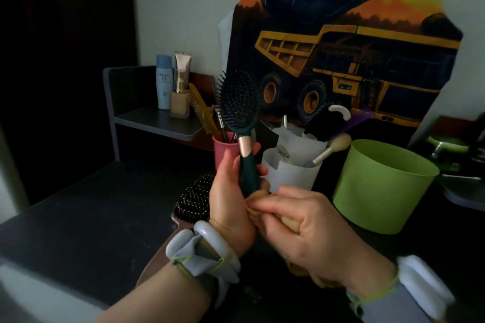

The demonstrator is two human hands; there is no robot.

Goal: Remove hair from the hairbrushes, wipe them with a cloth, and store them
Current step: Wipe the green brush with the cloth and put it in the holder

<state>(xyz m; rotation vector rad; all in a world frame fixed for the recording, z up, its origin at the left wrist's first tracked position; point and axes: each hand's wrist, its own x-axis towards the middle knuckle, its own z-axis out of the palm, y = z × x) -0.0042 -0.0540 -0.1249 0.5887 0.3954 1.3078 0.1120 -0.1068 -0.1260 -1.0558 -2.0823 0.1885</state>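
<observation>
Wiping step: rubbing the base of the green hairbrush [240, 107] handle with a tan cloth [262, 214], judged the step in hand.
Left hand [231, 191]: curled round the dark handle, thumb up beside the rose-gold collar, gripping the brush upright with bristles turned toward the camera; likely held so to steady it and leave the handle end exposed.
Right hand [304, 228]: fingers curled, pinching the cloth against the handle's lower end, touching the left palm at 5 o'clock from the brush head.
Brush location: raised above the counter [78, 204], mid-frame, in front of the pink cup [223, 151].
Brush look: oval dark-green pad, ball-tipped pins, no obvious hair among them, though dim light makes that uncertain.
Second hairbrush [194, 199]: lying bristles-up on the counter at 8 o'clock from the left hand, partly hidden by the wrist; probably waiting its turn.
Storage candidates: pink cup with combs at 12 o'clock of the hands, white cup [291, 170] at 2 o'clock, green tub [380, 186] at 3 o'clock; cannot tell which is intended.
</observation>
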